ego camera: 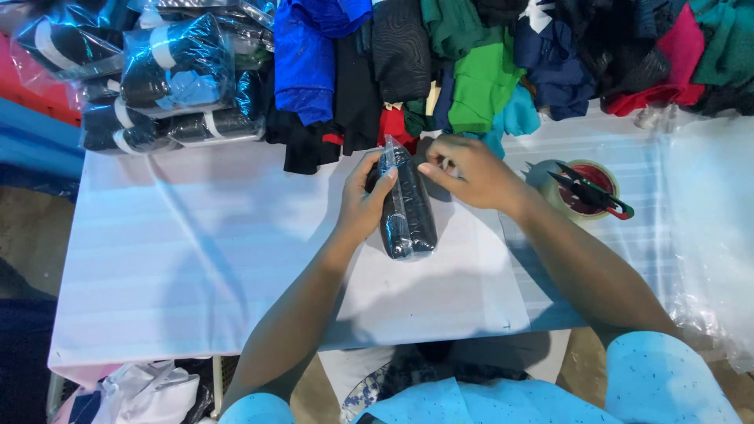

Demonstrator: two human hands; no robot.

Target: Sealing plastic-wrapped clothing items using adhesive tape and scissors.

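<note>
A rolled black garment in a clear plastic bag (pixel 408 220) lies upright on the white table (pixel 196 259). My left hand (pixel 365 200) grips the roll's upper left side, thumb pressed on the plastic. At the bag's top end, my right hand (pixel 470 169) pinches the open plastic with its fingertips.
Several bagged black rolls (pixel 169 74) are stacked at the back left. A heap of loose garments in blue, green, black and red (pixel 487 55) lines the far edge. A tape roll with thread snips (pixel 591 190) sits right of my hand. Clear plastic bags (pixel 711 228) lie at the right.
</note>
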